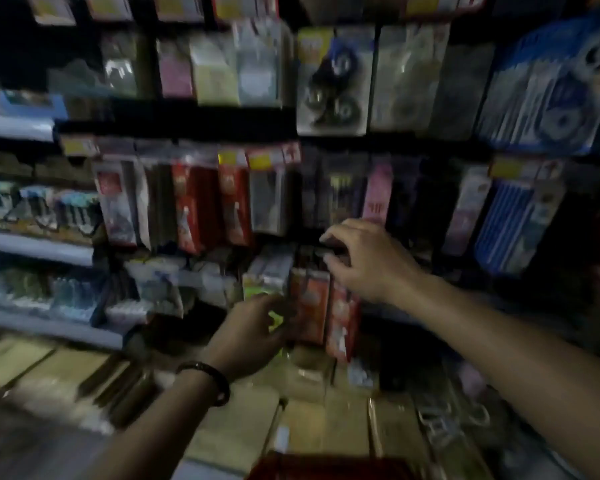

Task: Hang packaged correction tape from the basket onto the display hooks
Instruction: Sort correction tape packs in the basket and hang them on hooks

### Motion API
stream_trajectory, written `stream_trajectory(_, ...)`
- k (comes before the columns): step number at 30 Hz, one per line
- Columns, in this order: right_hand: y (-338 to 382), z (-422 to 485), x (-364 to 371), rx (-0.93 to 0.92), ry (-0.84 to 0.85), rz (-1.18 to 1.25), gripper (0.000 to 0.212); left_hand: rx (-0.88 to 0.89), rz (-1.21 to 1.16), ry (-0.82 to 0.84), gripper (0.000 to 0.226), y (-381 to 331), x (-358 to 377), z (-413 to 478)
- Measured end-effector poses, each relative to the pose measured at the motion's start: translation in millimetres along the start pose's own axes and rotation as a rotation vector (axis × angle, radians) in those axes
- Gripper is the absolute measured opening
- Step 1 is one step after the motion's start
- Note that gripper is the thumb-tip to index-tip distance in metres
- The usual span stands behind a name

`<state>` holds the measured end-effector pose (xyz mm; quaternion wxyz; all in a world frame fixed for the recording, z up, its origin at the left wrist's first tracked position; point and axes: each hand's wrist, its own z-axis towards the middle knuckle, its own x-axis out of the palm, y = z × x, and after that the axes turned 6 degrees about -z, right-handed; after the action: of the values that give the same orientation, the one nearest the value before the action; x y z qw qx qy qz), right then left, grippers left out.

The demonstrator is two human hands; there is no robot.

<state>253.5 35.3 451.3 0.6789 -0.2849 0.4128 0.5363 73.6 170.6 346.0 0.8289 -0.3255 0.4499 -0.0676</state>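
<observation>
Nearest the viewer, a red plastic rim [326, 467] is cut off by the bottom edge, directly below the orange-red card-backed pack of correction tape [309, 303]; blur prevents its identification.

Flat tan cardboard packets [312, 420] are laid side by side on the surface below the pack, with narrow dark seams between them.

The left hand [253, 329], with a dark beaded bracelet [208, 379] at the wrist, is placed at the lower left edge of the pack. Its fingers are curled round that edge and the pack is gripped.

The pack is held upright in the lowest hanging row. A red-and-white pack [342, 323] is just beside it on the right, and pale green-and-white packs [267, 271] crowd its left edge. A dark open gap is seen to the right, beyond the red-and-white pack.

The right hand [371, 263] is positioned at the top of the pack, thumb and forefinger curved above and below a dark bar [326, 250]. Whether the bar is pinched cannot be told.

Above the pack, a row of red and grey hanging packs [194, 209] is seen. Blue striped packs [510, 223] are hung to the upper right. Pale blue shelf edges [35, 249] are seen to the left.
</observation>
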Motion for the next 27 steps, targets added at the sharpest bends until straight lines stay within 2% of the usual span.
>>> stream_trajectory(6,-2,-111,117,0.116,0.254,0.201,0.027,-0.209,0.03,0.192,0.015,72,83,-92)
stream_trajectory(12,-7,-234,247,0.398,0.474,0.384,0.015,-0.382,-0.004,0.406,0.015,122,166,-167)
stream_trajectory(17,-5,-325,346,0.631,0.647,0.482,0.008,-0.532,-0.002,0.567,0.02,151,232,-196)
stream_trajectory(20,-3,-367,402,0.725,0.764,0.452,0.014,-0.56,-0.023,0.671,0.03,157,269,-217)
stream_trajectory(24,-2,-400,450,0.698,0.971,0.351,0.012,-0.567,0.013,0.938,0.047,163,300,-232)
stream_trajectory(27,1,-407,494,0.709,1.035,0.385,0.013,-0.5,0.013,0.985,0.05,172,307,-232)
